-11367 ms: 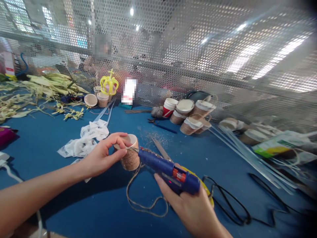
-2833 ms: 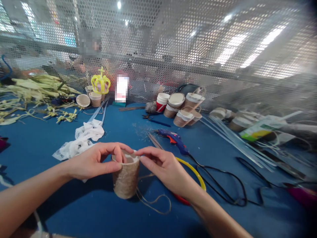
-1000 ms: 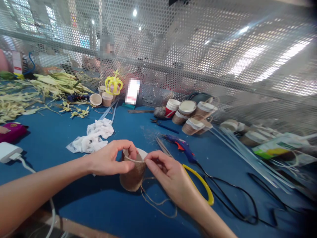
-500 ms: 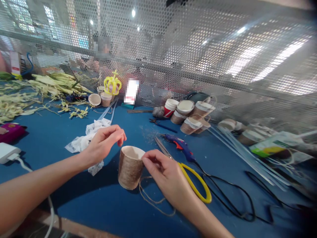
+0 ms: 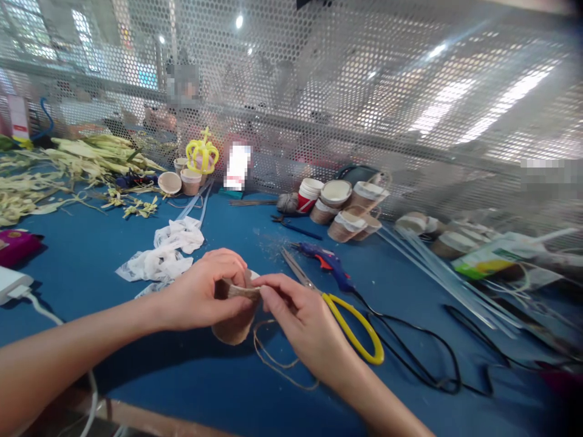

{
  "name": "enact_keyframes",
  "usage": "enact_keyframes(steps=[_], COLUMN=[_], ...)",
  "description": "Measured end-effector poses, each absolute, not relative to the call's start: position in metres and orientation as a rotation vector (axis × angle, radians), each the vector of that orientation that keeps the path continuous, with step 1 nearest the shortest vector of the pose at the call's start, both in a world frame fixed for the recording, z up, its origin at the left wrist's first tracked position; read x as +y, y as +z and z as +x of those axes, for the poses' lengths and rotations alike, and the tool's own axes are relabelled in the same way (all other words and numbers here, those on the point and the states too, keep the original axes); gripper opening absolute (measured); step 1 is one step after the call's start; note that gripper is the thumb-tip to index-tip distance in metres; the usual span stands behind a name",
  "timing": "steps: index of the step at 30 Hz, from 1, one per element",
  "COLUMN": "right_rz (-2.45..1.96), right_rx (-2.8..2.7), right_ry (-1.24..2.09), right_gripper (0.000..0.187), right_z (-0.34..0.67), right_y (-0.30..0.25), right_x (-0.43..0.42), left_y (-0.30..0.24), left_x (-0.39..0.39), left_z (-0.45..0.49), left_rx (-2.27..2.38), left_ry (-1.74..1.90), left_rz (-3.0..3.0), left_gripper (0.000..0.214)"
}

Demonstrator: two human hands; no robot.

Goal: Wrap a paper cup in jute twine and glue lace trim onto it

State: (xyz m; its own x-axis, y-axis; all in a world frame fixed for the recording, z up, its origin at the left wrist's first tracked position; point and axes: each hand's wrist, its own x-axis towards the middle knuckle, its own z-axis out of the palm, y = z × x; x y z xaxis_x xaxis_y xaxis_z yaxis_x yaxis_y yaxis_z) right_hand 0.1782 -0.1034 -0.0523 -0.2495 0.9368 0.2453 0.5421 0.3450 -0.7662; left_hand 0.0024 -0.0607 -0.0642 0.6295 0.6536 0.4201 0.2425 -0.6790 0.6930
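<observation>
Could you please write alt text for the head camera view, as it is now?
The left hand grips the rim of a brown cup, with the right hand at the same rim. To the right, on a blue table, lie yellow-handled scissors and a blue glue gun.

Pale husks (image 5: 93,156) left of a yellow crown (image 5: 204,145), perforated screen (image 5: 282,79) behind.

Perforated screen (image 5: 282,91) — blue tabletop (image 5: 214,388)
</observation>
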Motion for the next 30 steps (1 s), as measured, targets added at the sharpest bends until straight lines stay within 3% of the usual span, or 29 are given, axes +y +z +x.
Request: enact_keyframes(steps=[24, 30], right_rz=[-1.267, -1.352], right_rx=[-1.83, -1.64], right_ry=[0.821, 0.976], right_gripper=[0.012, 0.011], right_z=[0.177, 0.176], right_y=[-0.058, -0.056], right_x=[-0.104, -0.115], left_y=[-0.057, -0.065], left_x=[-0.057, -0.051], left_z=[-0.006, -0.007], left_rx=[0.61, 0.72], left_ry=[0.795, 0.994], left_rz=[2.164, 2.079], left_gripper=[0.012, 0.01])
